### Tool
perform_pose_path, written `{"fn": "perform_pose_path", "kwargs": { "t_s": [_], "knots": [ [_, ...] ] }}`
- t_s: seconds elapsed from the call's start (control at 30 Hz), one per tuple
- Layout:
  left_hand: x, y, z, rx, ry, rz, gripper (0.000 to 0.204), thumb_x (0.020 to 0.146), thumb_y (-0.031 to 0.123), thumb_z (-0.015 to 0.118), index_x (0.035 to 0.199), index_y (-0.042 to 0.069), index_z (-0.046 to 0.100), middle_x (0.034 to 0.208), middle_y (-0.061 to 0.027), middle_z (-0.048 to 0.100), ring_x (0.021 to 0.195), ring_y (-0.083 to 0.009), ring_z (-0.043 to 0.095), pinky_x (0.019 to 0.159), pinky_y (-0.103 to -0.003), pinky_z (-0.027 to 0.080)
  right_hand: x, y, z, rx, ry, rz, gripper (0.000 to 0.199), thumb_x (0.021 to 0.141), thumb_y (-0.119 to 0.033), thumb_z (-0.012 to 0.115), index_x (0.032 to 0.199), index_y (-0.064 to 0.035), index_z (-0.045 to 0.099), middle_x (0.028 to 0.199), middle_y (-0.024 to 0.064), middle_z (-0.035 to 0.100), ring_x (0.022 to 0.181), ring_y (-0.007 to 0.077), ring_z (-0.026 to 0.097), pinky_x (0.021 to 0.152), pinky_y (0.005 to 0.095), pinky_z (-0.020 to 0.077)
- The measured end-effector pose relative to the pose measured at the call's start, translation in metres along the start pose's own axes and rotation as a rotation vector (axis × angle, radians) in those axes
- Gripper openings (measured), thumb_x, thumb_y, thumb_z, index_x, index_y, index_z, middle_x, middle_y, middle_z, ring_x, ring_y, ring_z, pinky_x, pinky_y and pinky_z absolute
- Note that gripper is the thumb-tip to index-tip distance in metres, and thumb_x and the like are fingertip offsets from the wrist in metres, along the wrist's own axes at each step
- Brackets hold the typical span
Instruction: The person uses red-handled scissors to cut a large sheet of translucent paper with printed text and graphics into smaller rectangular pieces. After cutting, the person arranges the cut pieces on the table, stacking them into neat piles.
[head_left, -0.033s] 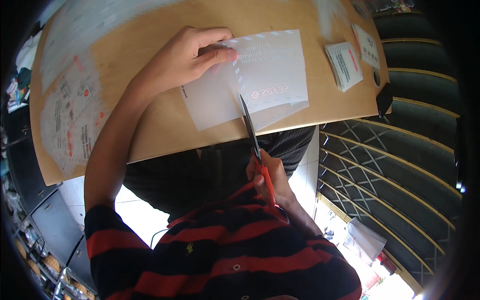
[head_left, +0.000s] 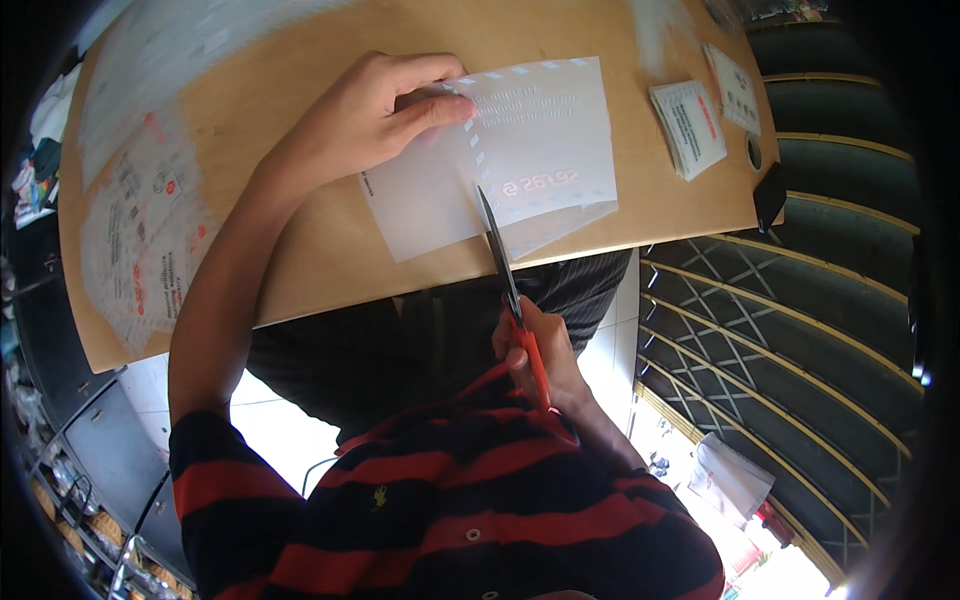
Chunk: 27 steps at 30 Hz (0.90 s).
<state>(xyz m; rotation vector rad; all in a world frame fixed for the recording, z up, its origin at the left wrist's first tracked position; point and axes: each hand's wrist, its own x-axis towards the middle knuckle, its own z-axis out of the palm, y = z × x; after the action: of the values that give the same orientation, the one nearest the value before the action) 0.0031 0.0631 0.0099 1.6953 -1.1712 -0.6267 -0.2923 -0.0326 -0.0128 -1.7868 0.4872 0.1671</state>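
My left hand (head_left: 415, 105) pinches the far edge of a translucent printed sheet (head_left: 550, 130), thumb on top. A striped dashed border runs down the sheet, and a slit opens along it from the near edge. My right hand (head_left: 540, 350) grips a pair of scissors (head_left: 532, 352) with red handles and dark blades. The blades point away from me and lie in the slit, their tips beside the dashed border. They look nearly closed. Another layer of the sheet shows under its near right corner, by the table edge.
The wooden table (head_left: 330, 240) carries a stack of printed cards (head_left: 688, 130) at right, with another card pile (head_left: 732, 88) beyond it. Translucent printed sheets (head_left: 140, 240) lie at left. A dark object (head_left: 768, 200) sits at the right corner. A folding lattice gate (head_left: 760, 330) stands right; dark cabinets (head_left: 115, 425) stand left.
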Motion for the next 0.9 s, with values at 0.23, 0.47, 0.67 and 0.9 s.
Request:
{"fn": "perform_pose_path", "kwargs": {
  "t_s": [0.23,0.47,0.67,0.9],
  "knots": [
    [-0.002,0.007,0.004,-0.013,0.022,-0.017,0.018,0.093,0.016,0.066,0.086,0.001,0.059,0.064,0.0001,0.051,0.059,-0.0047,0.046,0.053,-0.022,0.035,0.001,0.006,0.006,0.004,0.045,-0.033,0.073,0.078,-0.071,0.059,0.088,0.0005,0.048,0.062,0.0098,0.054,0.055,0.0274,0.055,0.053,0.0353,0.044],
    [-0.002,0.002,0.003,0.024,0.024,0.01,0.019,0.094,0.015,0.065,0.086,-0.001,0.058,0.066,0.0009,0.053,0.059,-0.0046,0.046,0.053,-0.022,0.035,0.002,0.008,0.005,-0.008,0.065,-0.033,0.045,0.089,-0.04,0.068,0.077,-0.0018,0.047,0.059,0.0058,0.056,0.053,0.0161,0.057,0.051,0.0296,0.0438],
    [-0.001,0.001,-0.001,0.021,0.001,-0.003,0.021,0.094,0.018,0.065,0.085,0.001,0.059,0.066,0.0018,0.053,0.06,-0.0038,0.045,0.054,-0.021,0.034,0.002,0.012,0.007,0.011,0.079,-0.057,0.028,0.087,-0.018,0.072,0.076,-0.0004,0.052,0.062,0.0096,0.063,0.057,0.0207,0.066,0.053,0.0291,0.0468],
    [-0.003,0.006,0.007,0.001,0.073,0.015,0.021,0.093,0.018,0.066,0.084,0.0,0.059,0.059,0.0012,0.051,0.056,-0.0032,0.042,0.051,-0.024,0.031,0.005,0.017,0.01,-0.027,0.091,-0.122,0.053,0.091,-0.049,0.063,0.073,-0.0004,0.052,0.057,0.009,0.058,0.054,0.024,0.064,0.051,0.0324,0.0466]
  ]
}}
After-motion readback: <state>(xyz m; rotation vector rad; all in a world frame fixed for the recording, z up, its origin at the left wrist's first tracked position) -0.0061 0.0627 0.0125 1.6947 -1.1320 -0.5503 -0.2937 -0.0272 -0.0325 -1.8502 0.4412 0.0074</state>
